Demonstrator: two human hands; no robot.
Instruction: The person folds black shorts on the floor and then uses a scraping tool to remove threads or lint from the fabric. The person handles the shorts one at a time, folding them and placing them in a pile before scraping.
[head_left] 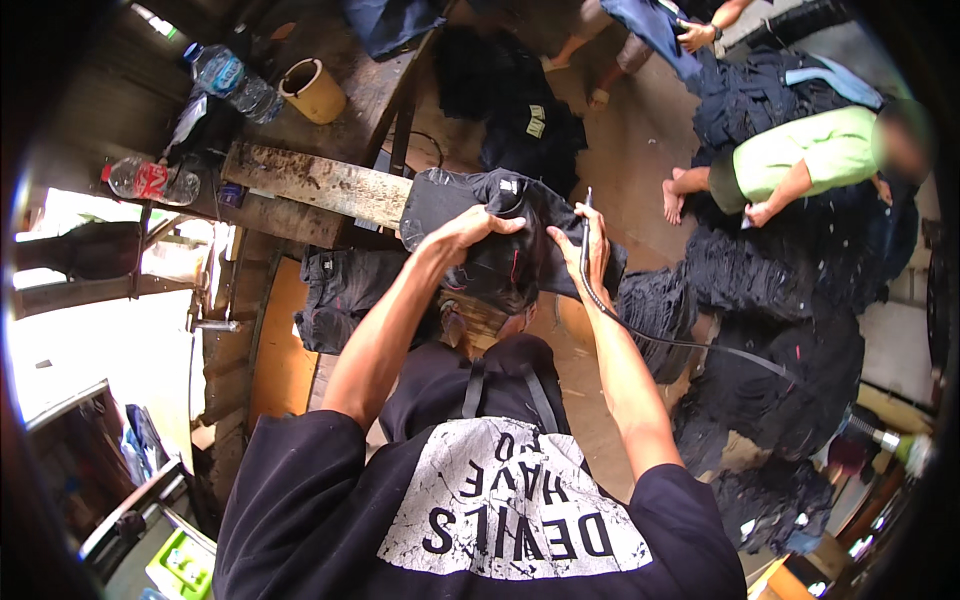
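A black garment (500, 255) with a small red tag is draped over the dark padded end (430, 212) of a wooden board in front of me. My left hand (473, 230) lies on its left side, thumb stretched to the right and fingers closed on the cloth, partly hidden. On its right side, my right hand (590, 250) grips a slim pen-like tool (588, 200) that points away from me. A thin dark flexible hose (640, 335) runs from the tool along my forearm to the right. The tool's tip stands above the cloth; I cannot tell whether it touches.
The wooden board (320, 185) reaches left to a worktable (350, 60) with a yellow cup (312, 90) and plastic bottle (235, 82). Black garments (350, 290) hang beside it. Heaps of dark clothes (760, 270) cover the right floor, where a person in a light-green shirt (805, 150) sits.
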